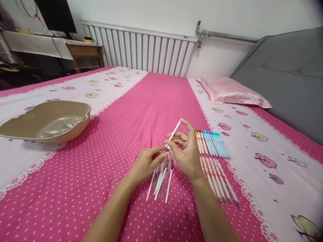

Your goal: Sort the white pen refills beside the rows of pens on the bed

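A slim white pen refill (175, 131) slants upward between my hands. My right hand (188, 153) holds it, the thumb low on the stick and the index finger at its top end. At its lower end, the thumb and index finger of my left hand (146, 163) pinch the tip. A small clear pinkish piece shows below my right thumb, partly hidden. Beneath the hands lies a loose pile of white refills (160, 181) and clear plastic tubes (154, 179). Close to my right hand are pens with blue tops (215, 144), orange-topped pens (201, 143) and red-and-white pens (218, 181).
A beige basin (73, 131) with small white and grey pieces inside stands at the left on the pink dotted bedspread (156, 97). A pink pillow (232, 90) lies at the back right by the grey headboard (285, 67). Behind the bed is a white radiator (141, 48).
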`<act>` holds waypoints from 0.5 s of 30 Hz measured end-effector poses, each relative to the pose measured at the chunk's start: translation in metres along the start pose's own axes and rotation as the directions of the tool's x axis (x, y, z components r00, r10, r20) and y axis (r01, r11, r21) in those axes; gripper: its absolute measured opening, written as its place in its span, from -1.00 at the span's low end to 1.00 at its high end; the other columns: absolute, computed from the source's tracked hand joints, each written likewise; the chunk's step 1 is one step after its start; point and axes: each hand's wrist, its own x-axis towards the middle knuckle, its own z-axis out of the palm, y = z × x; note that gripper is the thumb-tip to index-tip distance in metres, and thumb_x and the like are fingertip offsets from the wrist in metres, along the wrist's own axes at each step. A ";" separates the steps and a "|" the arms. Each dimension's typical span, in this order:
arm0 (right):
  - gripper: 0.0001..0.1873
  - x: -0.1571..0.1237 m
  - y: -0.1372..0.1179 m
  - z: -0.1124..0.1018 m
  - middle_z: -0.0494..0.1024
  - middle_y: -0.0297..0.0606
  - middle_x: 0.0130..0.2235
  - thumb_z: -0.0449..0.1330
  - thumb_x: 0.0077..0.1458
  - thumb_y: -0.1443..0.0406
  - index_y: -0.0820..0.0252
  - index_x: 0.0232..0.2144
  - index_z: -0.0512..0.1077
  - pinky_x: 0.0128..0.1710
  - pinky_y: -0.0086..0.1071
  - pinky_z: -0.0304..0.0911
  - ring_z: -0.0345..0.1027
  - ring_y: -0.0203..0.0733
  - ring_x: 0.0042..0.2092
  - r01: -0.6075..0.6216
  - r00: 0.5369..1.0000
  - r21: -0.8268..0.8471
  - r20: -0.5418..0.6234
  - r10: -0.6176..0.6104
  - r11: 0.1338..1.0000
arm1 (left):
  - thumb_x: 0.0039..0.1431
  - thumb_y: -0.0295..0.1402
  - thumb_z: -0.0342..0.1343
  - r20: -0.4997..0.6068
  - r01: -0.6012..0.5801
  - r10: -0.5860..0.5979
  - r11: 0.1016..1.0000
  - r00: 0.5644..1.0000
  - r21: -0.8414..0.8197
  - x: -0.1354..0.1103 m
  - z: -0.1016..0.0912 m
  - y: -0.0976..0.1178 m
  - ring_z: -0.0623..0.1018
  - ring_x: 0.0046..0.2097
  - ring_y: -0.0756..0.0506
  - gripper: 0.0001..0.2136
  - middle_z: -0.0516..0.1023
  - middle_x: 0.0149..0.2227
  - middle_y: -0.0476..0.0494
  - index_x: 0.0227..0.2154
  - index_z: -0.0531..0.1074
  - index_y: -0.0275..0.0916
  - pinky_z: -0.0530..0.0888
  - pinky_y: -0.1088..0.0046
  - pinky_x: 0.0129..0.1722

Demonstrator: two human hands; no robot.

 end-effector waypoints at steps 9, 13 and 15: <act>-0.57 0.000 0.005 0.001 0.51 -0.32 -0.24 0.14 0.10 0.32 -0.04 0.04 0.26 -0.09 -0.23 0.33 0.41 -0.23 -0.15 0.015 0.990 -0.126 0.142 0.003 0.992 | 0.21 -0.19 -0.08 -0.092 -0.033 0.021 0.990 0.996 -0.137 0.000 -0.003 0.004 0.30 -0.47 0.04 -0.72 0.35 -0.51 0.03 -0.26 0.43 -0.28 0.24 0.52 -0.44; -0.56 0.000 0.003 0.001 0.43 -0.27 0.03 0.08 0.15 0.28 -0.10 0.09 0.23 -0.02 -0.20 0.29 0.34 -0.20 0.01 0.018 0.984 -0.138 0.176 0.007 0.990 | 0.22 -0.20 -0.08 -0.153 -0.036 0.007 0.982 0.988 -0.183 0.000 -0.008 0.003 0.29 -0.49 0.05 -0.73 0.31 -0.52 0.05 -0.28 0.41 -0.28 0.24 0.52 -0.47; -0.41 0.000 0.003 0.000 0.34 -0.27 0.11 0.10 0.13 0.28 -0.16 0.18 0.07 0.00 -0.19 0.28 0.33 -0.21 0.01 -0.010 0.986 -0.130 0.161 0.032 0.991 | 0.22 -0.20 -0.09 -0.196 -0.030 -0.009 0.980 0.981 -0.196 -0.001 -0.014 0.002 0.30 -0.48 0.04 -0.73 0.29 -0.52 0.05 -0.22 0.38 -0.26 0.25 0.51 -0.46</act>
